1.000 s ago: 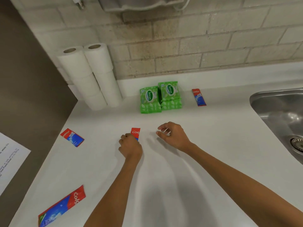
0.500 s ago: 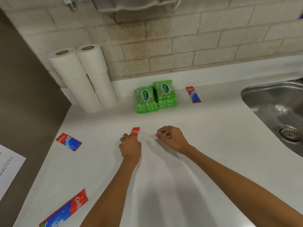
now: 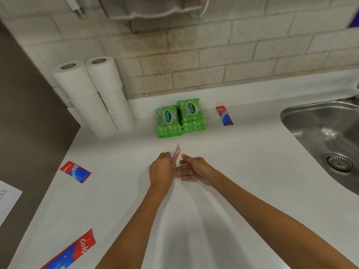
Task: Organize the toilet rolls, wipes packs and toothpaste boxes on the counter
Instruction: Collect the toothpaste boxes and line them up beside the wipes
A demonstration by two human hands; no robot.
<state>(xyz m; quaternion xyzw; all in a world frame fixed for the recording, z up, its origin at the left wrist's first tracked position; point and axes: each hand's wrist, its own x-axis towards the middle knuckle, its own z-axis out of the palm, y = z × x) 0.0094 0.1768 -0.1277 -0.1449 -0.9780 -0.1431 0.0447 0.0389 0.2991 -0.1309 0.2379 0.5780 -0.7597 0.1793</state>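
left hand at frame centre, fingers curled round the held toothpaste box. the box pokes out of the fist toward 12 o'clock, edge-on to the camera, and looks clear of the counter. it's blurred, print unreadable. right hand just beside it at 3 o'clock, holds nothing, fingers loosely straight, palm turned toward the box, thumb up near the box. touching it or not, cannot tell. reads as a hand-over or two-handed regrip, so the box can be laid flat and square with the others.

toilet rolls at 10 o'clock, two upright columns touching each other, pushed into the back corner by the tile wall. tall stacks, so the corner likely steadies them and keeps them out of the way. wipes packs at 12 o'clock, two green piles side by side near the wall, labels up, look sorted. toothpaste box by the wall at 1 o'clock, flat, near the wipes but apart, probably the start of the toothpaste row. small toothpaste box at 9 o'clock and big toothpaste box at 7 o'clock lie flat and skewed near the counter's left edge, well apart, not yet gathered. sink at 3 o'clock. paper sheet at 8 o'clock, off the counter.

judgement: rolls and wipes done, toothpaste partly. held box likely heads to 1 o'clock.
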